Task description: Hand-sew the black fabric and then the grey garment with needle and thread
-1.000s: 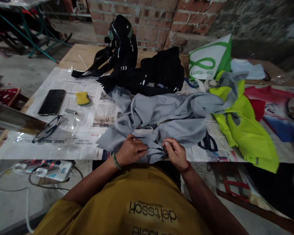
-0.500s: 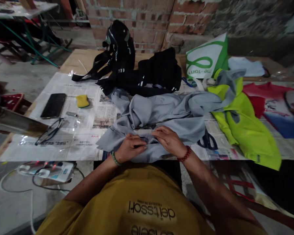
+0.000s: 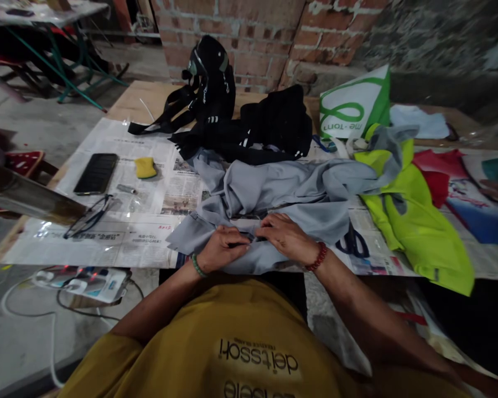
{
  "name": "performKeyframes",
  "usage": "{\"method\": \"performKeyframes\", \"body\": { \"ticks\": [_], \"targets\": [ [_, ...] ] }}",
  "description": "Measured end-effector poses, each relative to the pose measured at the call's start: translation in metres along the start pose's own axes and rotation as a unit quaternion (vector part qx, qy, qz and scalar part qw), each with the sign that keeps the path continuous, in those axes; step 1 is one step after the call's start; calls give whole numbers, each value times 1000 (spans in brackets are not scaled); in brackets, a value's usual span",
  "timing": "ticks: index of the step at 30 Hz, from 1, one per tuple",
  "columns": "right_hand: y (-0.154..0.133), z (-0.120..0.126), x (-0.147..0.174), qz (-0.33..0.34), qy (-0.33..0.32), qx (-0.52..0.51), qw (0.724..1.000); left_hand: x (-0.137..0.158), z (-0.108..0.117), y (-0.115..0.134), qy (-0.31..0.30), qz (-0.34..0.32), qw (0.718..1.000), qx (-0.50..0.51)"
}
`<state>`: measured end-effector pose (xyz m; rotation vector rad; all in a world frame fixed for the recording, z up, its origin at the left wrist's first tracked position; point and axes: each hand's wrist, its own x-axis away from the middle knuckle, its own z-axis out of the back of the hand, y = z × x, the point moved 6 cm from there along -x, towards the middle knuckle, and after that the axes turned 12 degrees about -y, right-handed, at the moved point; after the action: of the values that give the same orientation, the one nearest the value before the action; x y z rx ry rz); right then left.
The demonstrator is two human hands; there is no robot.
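**Handling the near edge of grey cloth [image 3: 286, 179]**

Lying rumpled on newspaper [image 3: 112, 237], close before the body. Gripped by left hand [image 3: 222, 250], thumb and fingers nearly together; touched by right hand [image 3: 290, 239], fingers bent, thumb hidden, pinch impossible to tell. Apparently adjusting a fold; next, probably, hold it steady. Beyond, black bag [image 3: 212, 83].

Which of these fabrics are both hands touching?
The plain grey fabric: the left hand and right hand are on its near part; neither touches the black fabric or the neon-yellow fabric.
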<state>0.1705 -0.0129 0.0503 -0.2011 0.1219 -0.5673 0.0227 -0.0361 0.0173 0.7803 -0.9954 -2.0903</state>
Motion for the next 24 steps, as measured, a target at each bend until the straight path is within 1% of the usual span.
{"method": "performKeyframes", "body": {
  "ticks": [4,8,13,16,18,20,24],
  "targets": [
    [1,-2,0,8,-14,-34,999,-1,1,-1,-3,6,1000,14],
    [1,-3,0,18,-19,-105,994,-1,1,-1,0,12,1000,22],
    [4,-4,-3,26,-21,-194,980,-2,-1,-3,-8,7,1000,13],
    [9,-4,-5,7,-30,-261,965,-3,-3,-3,-8,0,1000,7],
    [15,-5,-5,-29,-35,-319,947,-4,-4,-2,-10,-9,1000,-5],
    [21,-6,-6,-77,-36,-389,917,-5,-4,1,-8,-19,999,-26],
    [26,-6,-9,-152,-23,-540,828,-9,-3,9,11,-56,995,-85]
  ]
}}
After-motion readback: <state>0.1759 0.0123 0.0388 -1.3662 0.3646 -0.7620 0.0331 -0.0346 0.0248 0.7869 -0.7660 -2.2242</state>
